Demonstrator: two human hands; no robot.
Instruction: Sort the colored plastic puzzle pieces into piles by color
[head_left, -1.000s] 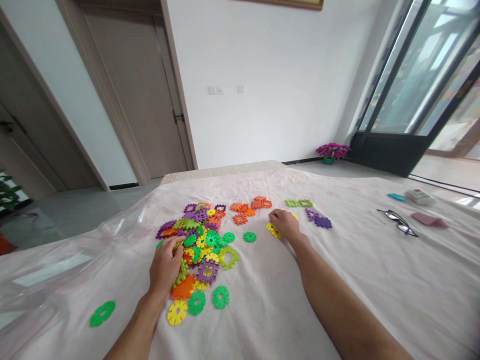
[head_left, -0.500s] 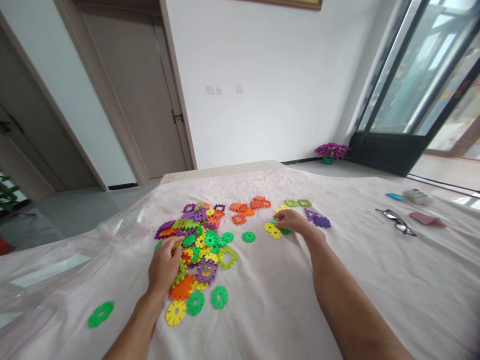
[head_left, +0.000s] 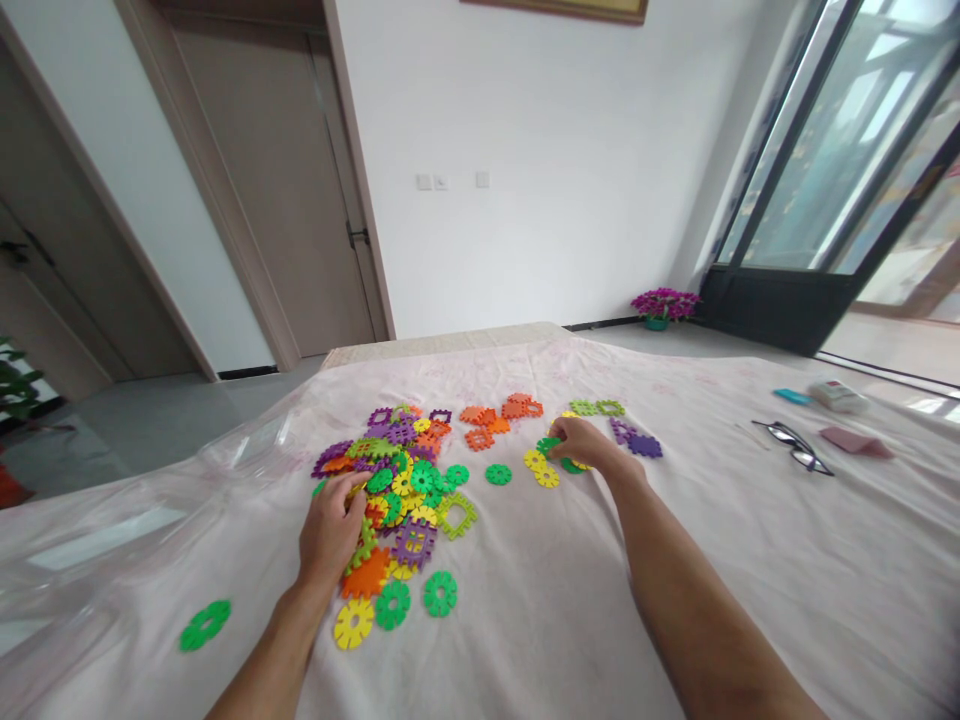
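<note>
A heap of flat plastic interlocking pieces (head_left: 401,475) in purple, orange, green and yellow lies on a pale cloth-covered table (head_left: 525,610). My left hand (head_left: 330,530) rests on the near left edge of the heap, fingers curled onto the pieces. My right hand (head_left: 581,440) is farther right, fingers pinched on a green round piece (head_left: 547,446) beside two yellow round pieces (head_left: 540,468). Orange pieces (head_left: 502,412), light green pieces (head_left: 596,407) and purple pieces (head_left: 636,438) lie in small groups around it.
A pair of glasses (head_left: 795,445), a dark red wallet (head_left: 855,440) and a small box (head_left: 836,395) lie at the right. A lone green piece (head_left: 204,625) lies at the near left. Clear plastic film (head_left: 112,520) covers the table's left part.
My right hand has slid right off the yellow pieces and now pinches a green piece. My left hand has stayed on the heap.
</note>
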